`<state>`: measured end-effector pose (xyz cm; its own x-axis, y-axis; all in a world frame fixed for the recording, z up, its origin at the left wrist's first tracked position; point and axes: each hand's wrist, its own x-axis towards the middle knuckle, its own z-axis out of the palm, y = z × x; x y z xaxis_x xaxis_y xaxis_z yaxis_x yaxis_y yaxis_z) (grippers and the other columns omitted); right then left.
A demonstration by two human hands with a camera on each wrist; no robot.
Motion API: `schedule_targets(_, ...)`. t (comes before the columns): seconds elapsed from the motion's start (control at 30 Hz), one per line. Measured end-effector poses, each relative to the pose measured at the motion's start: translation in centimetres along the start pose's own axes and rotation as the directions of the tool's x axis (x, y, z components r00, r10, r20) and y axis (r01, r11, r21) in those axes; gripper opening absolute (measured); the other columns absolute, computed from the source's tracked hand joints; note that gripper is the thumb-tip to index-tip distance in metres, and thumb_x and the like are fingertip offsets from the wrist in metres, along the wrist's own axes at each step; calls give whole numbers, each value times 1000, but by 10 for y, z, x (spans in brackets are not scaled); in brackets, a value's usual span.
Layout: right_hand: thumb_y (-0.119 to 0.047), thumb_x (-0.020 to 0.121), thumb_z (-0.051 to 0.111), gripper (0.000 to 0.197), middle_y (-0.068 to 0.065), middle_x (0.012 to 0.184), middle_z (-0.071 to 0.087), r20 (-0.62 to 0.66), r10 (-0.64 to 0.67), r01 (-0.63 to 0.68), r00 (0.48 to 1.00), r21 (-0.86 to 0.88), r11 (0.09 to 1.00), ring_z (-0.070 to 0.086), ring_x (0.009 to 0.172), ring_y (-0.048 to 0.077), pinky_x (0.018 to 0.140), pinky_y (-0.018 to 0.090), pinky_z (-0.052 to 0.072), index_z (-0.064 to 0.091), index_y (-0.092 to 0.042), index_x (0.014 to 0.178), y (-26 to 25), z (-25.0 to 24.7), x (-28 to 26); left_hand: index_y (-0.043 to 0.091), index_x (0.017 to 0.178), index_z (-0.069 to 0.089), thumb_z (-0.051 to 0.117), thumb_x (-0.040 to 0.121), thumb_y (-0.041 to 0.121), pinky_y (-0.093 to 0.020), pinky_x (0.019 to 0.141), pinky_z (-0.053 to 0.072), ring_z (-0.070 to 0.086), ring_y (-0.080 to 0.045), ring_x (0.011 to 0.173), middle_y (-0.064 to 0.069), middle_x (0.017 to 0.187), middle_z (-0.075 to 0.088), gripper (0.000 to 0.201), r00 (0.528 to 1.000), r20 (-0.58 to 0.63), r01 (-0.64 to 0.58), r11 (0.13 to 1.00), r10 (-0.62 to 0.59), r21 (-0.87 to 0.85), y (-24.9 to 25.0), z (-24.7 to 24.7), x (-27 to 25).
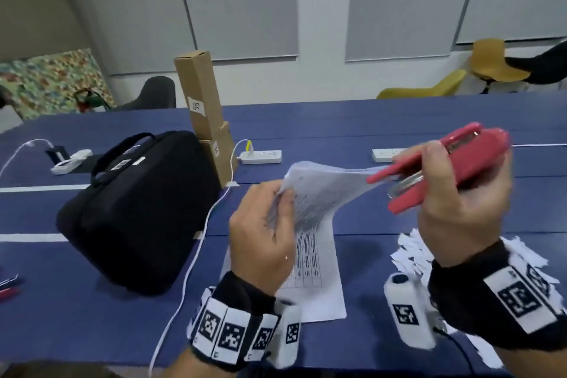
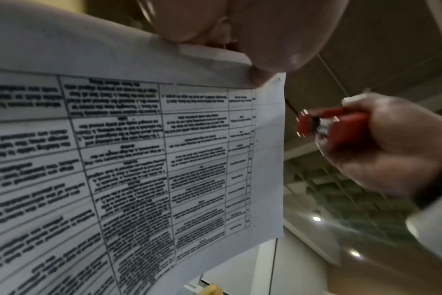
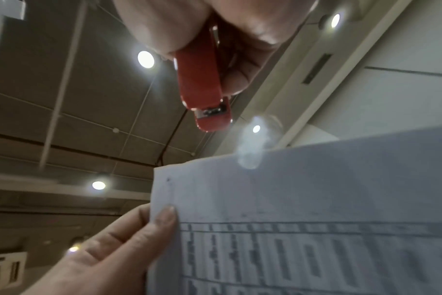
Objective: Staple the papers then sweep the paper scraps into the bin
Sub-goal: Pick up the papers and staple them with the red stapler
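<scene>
Above table (image 1: 399, 120), two hands hold one stapler (image 1: 454, 163), papers (image 1: 319, 187).

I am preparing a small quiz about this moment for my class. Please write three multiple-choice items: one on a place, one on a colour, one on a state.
1. Where does the pile of torn white paper scraps lie?
A. on the blue table, under the right hand
B. inside the black bag
C. on a yellow chair

2. What colour is the plastic stapler?
A. green
B. red
C. white

3. What is the state of the printed paper sheets?
A. flat on the table, untouched
B. lifted, held by the left hand
C. rolled into a tube

Answers:
1 A: the scraps lie on the blue table below the right hand.
2 B: all three views show a red body.
3 B: the left hand pinches the sheets, raised towards the stapler.
</scene>
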<state>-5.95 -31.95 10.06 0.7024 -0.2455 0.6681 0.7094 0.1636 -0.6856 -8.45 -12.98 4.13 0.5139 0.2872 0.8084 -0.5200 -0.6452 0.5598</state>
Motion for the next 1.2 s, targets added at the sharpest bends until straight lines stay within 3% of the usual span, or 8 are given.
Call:
schedule_targets(0.23,-19,94,63,33,46,93,61,-57,-37,46,998,162,986,71,67,36,62,34,61,34,-16,110,10,25,-1,4,84,68,59,91,4,-37,61,46,53,-22,66,-2,71,58,12,990,50,-135,987,130,89,15,19,-21)
schedule_targets(0.5,-33,88,68,28,11,87,55,-217,44,-41,975,20,999,64,74,56,68,66,55,48,-21,104,23,32,-3,5,86,69,57,94,8,-30,61,45,53,-19,64,0,69,60,15,994,64,-94,993,89,77,17,21,-19)
schedule_targets(0.57,-32,88,67,25,4,83,55,-208,54,-51,977,22,998,63,70,43,69,60,58,49,-19,102,22,35,-4,5,87,69,57,94,8,-33,60,45,55,-22,63,-1,69,61,15,994,80,-80,995,75,63,19,22,-19)
schedule_targets(0.7,-14,94,63,21,-9,77,52,-219,6,-5,976,5,1000,56,62,-4,64,17,50,47,-5,104,27,36,-6,7,86,67,54,96,11,-37,56,44,52,-21,59,0,65,58,18,996,90,-26,999,24,24,22,26,-21)
schedule_targets(0.77,-10,94,62,20,-10,78,52,-208,-17,14,978,-15,1000,55,62,-7,66,10,46,47,-3,104,28,37,-7,7,84,66,54,96,11,-37,54,43,49,-20,57,2,63,54,18,996,90,-4,1000,3,17,23,26,-21)
schedule_targets(0.9,-16,94,64,22,-6,77,53,-202,-35,25,979,-49,998,57,62,1,66,15,48,48,-4,102,26,43,-8,7,83,66,55,96,11,-38,54,43,48,-22,56,-1,62,54,18,995,101,0,1000,-1,9,25,27,-22)
schedule_targets(1.03,-29,91,62,27,9,80,56,-220,-39,34,975,-26,999,63,65,41,63,38,55,46,-8,100,23,50,-6,4,84,66,55,96,11,-43,56,45,52,-26,59,-5,64,58,18,993,122,-6,1000,6,1,26,28,-23)
schedule_targets(1.2,-31,93,61,26,15,77,56,-219,-36,31,975,-26,999,61,62,48,59,48,55,46,-10,99,25,50,-4,6,85,68,55,96,13,-43,55,45,53,-26,58,-3,64,59,18,991,135,-5,1000,6,-7,27,26,-24)
